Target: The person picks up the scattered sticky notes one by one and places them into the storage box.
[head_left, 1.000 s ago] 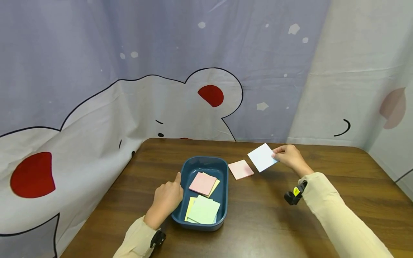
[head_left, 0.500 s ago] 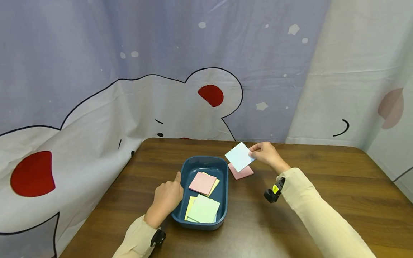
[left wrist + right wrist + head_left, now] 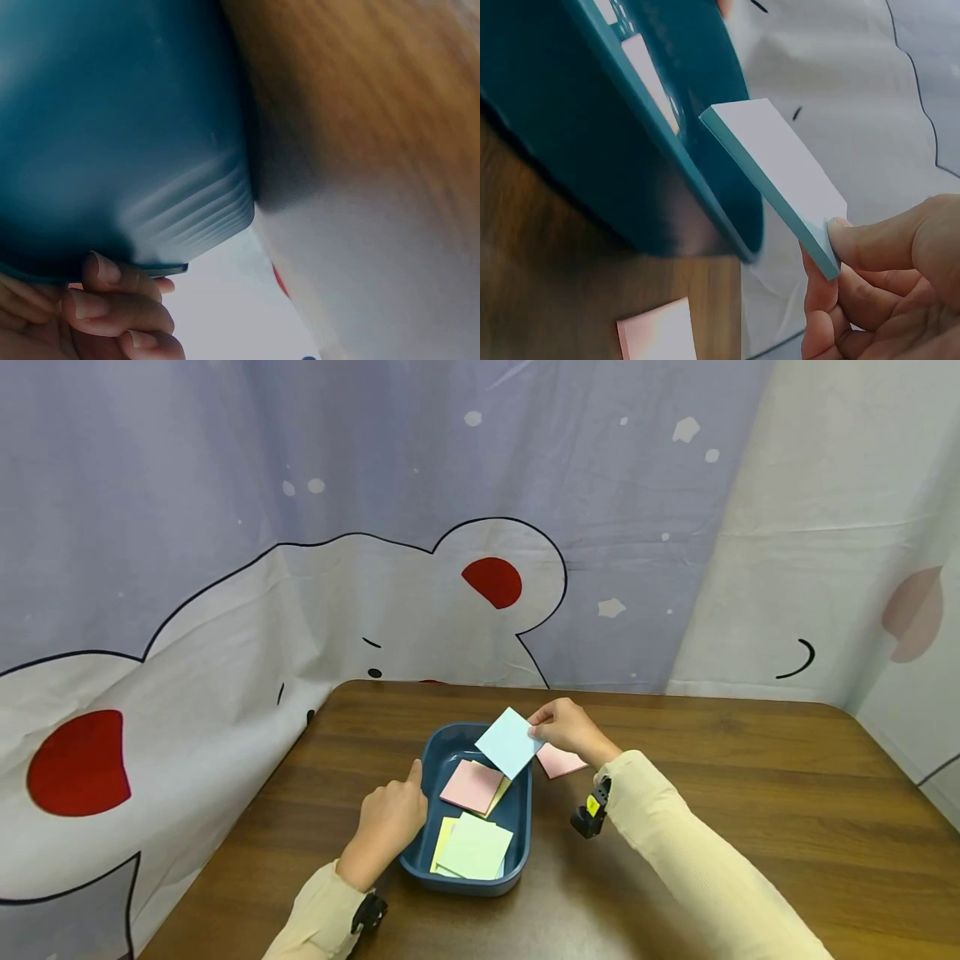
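A light blue sticky note pad is pinched at one corner by my right hand, held above the far right part of a dark blue plastic bin. Its thickness shows in the right wrist view, with my thumb on its face and fingers behind. My left hand holds the bin's left rim, its index finger extended and the others curled against the outer wall, as the left wrist view shows. Inside the bin lie a pink pad over a yellow one, and a pale green pad over others.
Another pink pad lies on the brown wooden table, right of the bin and partly behind my right hand. A printed curtain hangs along the table's far edge.
My right hand has carried the light blue pad leftward, from right of the loose pink pad, past it, to above the bin. My left hand and the bin have stayed in place.
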### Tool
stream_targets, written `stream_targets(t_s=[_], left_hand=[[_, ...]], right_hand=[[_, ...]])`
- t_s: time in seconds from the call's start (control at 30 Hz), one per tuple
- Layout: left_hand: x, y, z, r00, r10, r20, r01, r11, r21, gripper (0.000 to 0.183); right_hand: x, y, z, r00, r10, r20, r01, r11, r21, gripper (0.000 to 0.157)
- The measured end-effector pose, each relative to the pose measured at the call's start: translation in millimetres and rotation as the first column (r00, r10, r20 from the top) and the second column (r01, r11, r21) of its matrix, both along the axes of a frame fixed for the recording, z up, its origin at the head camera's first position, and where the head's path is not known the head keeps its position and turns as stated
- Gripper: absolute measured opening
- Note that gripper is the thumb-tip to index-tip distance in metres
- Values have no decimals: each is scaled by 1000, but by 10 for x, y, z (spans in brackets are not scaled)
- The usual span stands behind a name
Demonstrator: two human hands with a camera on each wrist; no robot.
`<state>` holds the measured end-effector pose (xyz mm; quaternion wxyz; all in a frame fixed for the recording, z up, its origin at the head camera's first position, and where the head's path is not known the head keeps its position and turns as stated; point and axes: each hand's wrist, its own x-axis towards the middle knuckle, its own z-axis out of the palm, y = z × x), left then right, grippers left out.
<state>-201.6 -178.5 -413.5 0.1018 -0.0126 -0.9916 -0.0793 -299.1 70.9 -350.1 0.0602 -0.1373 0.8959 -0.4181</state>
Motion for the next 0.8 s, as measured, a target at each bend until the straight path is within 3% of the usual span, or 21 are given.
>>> stream_targets(t_s=[0.37,0.63,0.8], left_hand=[[9,-14,-3,999,-25,-43,24,1000,-11,50],[14,-5,-4,998,-34,-52,33,999,-12,49],[15,-9,-3,998,-30,-59,30,999,-16,49]], right_hand=[[109,-355,-51,995,95,-6,-94,990,107,13],[94,-488,-128,993,118,18,-119,982,150,9],[91,-543,-160,989,144,-26,-137,973,187,9]])
